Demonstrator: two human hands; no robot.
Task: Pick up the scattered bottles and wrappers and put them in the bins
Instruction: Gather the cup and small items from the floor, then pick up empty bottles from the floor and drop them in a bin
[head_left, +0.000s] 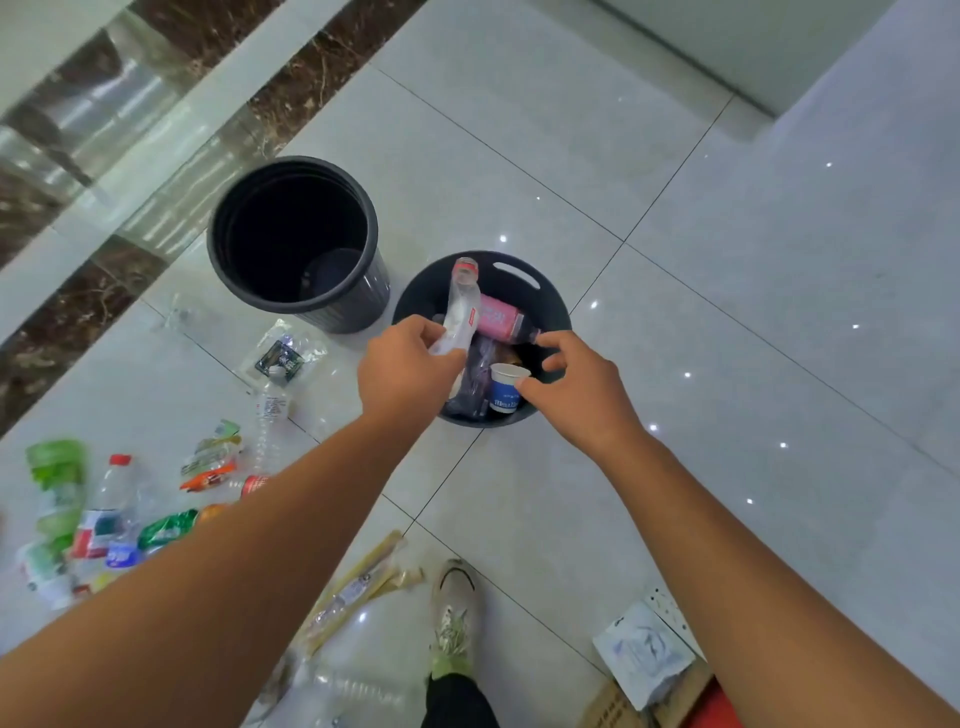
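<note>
left hand (405, 375) grips crumpled clear plastic bottle (461, 312)

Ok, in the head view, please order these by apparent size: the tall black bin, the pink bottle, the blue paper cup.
1. tall black bin
2. pink bottle
3. blue paper cup
The bottle is partly hidden.
</note>
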